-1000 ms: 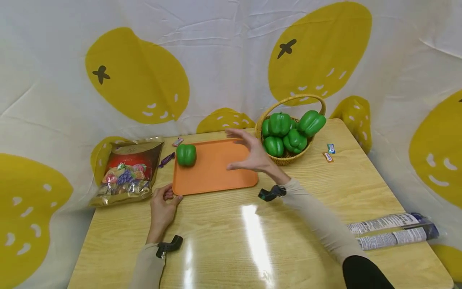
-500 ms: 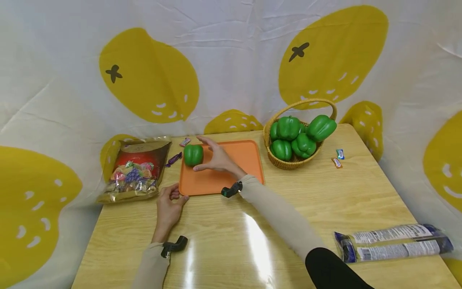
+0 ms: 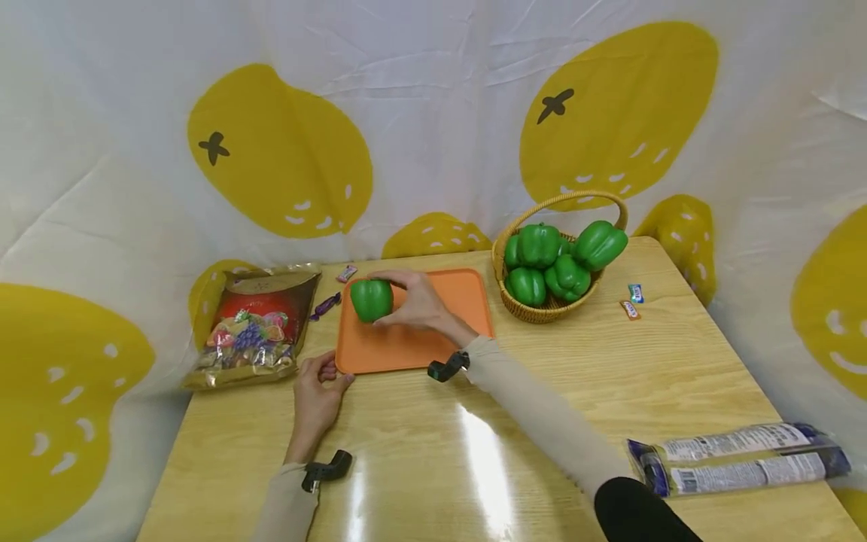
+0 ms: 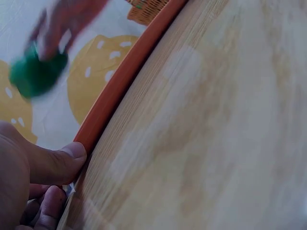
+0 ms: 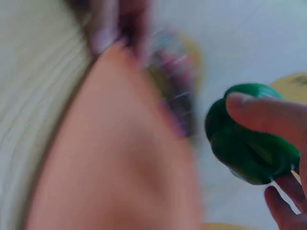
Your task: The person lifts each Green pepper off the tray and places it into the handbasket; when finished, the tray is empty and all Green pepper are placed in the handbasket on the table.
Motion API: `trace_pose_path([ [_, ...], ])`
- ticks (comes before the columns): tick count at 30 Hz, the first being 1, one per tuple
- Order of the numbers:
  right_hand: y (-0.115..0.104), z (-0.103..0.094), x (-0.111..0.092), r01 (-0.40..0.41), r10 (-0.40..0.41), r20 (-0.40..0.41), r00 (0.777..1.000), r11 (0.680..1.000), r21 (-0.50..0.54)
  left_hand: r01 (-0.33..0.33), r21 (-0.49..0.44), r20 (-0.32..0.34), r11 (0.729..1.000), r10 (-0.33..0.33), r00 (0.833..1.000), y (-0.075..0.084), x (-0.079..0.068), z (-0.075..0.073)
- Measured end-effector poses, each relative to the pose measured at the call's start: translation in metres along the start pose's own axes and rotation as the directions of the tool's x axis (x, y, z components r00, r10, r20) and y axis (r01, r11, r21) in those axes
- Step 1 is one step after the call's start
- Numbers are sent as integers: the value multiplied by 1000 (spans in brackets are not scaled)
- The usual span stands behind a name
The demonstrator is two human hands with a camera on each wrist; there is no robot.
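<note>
My right hand point(image 3: 421, 305) holds a green bell pepper point(image 3: 370, 300) between thumb and fingers, over the left part of an orange tray point(image 3: 393, 350). In the right wrist view, the thumb lies across the pepper point(image 5: 249, 143), which is apart from the tray below. At the tray's near left corner, my left hand point(image 3: 317, 403) pinches the rim. The left wrist view has the left thumb point(image 4: 69, 160) on the tray's edge point(image 4: 110, 98), fingers curled beneath it. Motion blurs the pepper there.
A wicker basket point(image 3: 542, 312) of several green peppers stands right of the tray. Left lies a gold candy bag point(image 3: 254, 324). Wrapped candies point(image 3: 327, 306) lie beside the tray, others point(image 3: 635, 293) right of the basket. A long plastic package point(image 3: 738, 459) lies front right.
My right hand has moved left from beside the basket and taken hold of the pepper, now lifted off the tray. My left hand stays at the tray's corner.
</note>
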State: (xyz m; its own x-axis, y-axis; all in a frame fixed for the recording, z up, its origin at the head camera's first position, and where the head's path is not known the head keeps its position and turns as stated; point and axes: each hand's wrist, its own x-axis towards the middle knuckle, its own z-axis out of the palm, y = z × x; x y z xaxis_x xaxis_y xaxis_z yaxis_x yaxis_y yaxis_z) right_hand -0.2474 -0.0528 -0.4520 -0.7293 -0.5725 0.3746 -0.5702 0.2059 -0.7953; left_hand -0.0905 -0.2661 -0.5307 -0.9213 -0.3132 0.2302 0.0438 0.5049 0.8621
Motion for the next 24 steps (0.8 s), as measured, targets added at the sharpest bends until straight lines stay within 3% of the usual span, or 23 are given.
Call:
trace_pose_path([
  [3,-53,-50,-20,141,-140,-23,990,988,69,5,11,-5,1000,-5,1000,-1,-3,-3],
  [7,-114,-123,-49,328,-317,-95,944,936,131,4,17,-17,1000,-3,1000,-1,-4,-5],
  [10,-124,-169,-71,379,-358,-167,919,917,121,-3,18,-21,1000,3,1000,0,-3,-5],
  [13,-114,-203,-95,338,-302,-246,921,934,117,-6,14,-18,1000,7,1000,0,-2,-5],
  [16,-94,-223,-115,224,-183,-314,932,969,102,-1,13,-19,1000,1,1000,-1,-2,-5],
  [20,-54,-230,-138,58,-32,-361,932,996,62,-3,16,-13,1000,3,1000,0,-2,-3],
  [24,-11,-227,-156,-22,23,-376,926,1000,6,-7,3,-8,1000,7,1000,3,-2,-1],
])
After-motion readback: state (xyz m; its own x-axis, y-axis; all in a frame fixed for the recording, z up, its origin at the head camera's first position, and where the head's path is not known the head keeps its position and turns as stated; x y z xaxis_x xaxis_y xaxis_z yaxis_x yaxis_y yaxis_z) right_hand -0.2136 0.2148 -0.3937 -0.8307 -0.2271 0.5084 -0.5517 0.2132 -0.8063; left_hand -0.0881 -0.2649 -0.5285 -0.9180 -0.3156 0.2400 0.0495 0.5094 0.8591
